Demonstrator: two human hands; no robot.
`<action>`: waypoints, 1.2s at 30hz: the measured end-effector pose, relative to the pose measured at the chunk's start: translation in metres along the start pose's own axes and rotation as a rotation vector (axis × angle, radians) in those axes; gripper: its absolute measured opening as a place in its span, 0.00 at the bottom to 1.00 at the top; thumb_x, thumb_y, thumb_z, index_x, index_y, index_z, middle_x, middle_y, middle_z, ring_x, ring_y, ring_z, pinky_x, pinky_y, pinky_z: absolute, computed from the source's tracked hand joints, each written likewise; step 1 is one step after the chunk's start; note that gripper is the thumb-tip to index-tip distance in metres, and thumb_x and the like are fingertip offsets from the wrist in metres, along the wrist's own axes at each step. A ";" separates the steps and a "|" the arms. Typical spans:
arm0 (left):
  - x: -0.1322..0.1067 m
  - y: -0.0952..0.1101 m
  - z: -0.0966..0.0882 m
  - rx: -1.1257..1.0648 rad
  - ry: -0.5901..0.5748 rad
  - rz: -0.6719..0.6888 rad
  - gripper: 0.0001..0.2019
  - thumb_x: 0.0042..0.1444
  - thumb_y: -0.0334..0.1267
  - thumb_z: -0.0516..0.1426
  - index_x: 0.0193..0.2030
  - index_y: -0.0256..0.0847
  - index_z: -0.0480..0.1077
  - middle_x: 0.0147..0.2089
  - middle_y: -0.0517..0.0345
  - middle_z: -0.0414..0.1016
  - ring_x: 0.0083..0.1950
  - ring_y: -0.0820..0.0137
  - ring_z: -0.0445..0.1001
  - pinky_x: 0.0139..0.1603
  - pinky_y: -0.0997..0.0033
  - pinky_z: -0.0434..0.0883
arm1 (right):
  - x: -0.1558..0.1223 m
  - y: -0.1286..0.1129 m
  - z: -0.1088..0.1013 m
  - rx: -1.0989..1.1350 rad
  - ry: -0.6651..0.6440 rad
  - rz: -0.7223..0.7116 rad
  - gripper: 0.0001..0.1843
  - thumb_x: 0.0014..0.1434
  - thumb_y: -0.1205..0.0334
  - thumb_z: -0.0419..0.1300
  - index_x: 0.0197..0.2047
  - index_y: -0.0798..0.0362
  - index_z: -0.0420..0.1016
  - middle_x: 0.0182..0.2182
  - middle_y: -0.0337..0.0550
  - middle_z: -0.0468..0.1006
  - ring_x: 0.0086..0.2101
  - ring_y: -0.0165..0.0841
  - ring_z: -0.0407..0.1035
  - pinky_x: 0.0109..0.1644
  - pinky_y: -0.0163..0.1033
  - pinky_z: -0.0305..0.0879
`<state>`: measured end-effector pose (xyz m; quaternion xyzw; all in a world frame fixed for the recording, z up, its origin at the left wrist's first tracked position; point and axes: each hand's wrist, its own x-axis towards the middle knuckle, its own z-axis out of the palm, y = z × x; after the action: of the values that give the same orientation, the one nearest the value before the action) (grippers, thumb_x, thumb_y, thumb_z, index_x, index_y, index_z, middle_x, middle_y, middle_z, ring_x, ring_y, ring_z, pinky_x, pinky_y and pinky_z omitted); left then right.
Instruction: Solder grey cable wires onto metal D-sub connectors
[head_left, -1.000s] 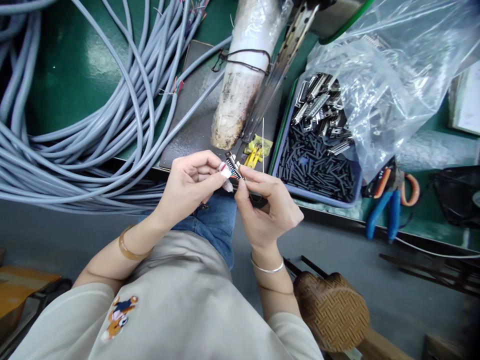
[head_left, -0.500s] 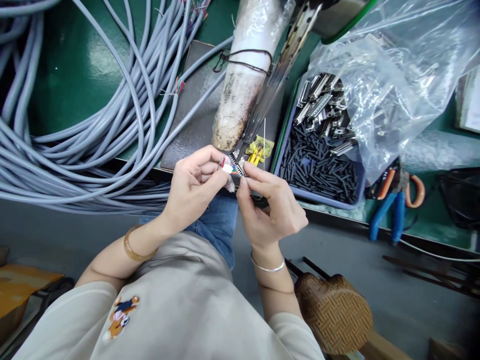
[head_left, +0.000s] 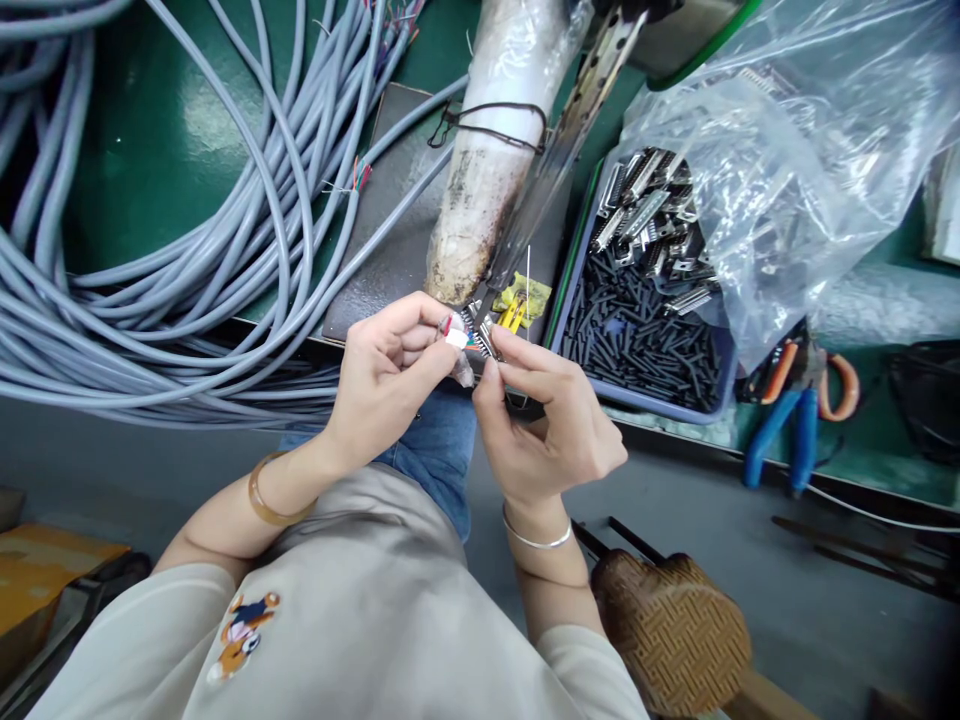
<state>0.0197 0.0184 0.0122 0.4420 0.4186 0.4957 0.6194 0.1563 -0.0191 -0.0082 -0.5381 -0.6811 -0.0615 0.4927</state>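
Note:
My left hand (head_left: 379, 375) is closed in a pinch on a cable end, with coloured wires (head_left: 472, 343) fanning out past its fingertips. White wrapping covers part of those fingertips. My right hand (head_left: 551, 410) pinches one end of a small metal multi-pin connector (head_left: 487, 345) between thumb and forefinger. Wires and connector meet between the two hands, right under the dark tip of a soldering iron (head_left: 484, 308) that slopes down from above. A thin, pale upright strand (head_left: 528, 265), which looks like solder wire, stands beside a yellow sponge-like pad (head_left: 534, 293). Fingers hide where the wires join.
Grey cables (head_left: 247, 250) lie in a big bundle on the left. A plastic-wrapped post (head_left: 484, 190) leans in the middle. On the right stand a blue tray (head_left: 651, 402) of connectors and black tubes, a clear bag (head_left: 795, 190), and blue-handled cutters (head_left: 784, 430). A stool (head_left: 675, 640) sits below.
Both hands keep their grips at almost the same place. My right hand and the connector have shifted slightly right and down; the whole view has moved a little.

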 end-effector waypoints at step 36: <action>-0.009 -0.011 0.006 0.280 0.093 0.202 0.05 0.63 0.34 0.59 0.35 0.39 0.68 0.23 0.66 0.67 0.24 0.80 0.65 0.26 0.79 0.63 | 0.009 -0.001 -0.006 0.095 -0.133 0.106 0.07 0.62 0.71 0.65 0.38 0.49 0.74 0.42 0.38 0.87 0.42 0.32 0.84 0.45 0.35 0.81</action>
<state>0.0268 0.0073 0.0036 0.5403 0.4654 0.5122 0.4787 0.1601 -0.0174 0.0018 -0.5521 -0.6852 0.0330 0.4738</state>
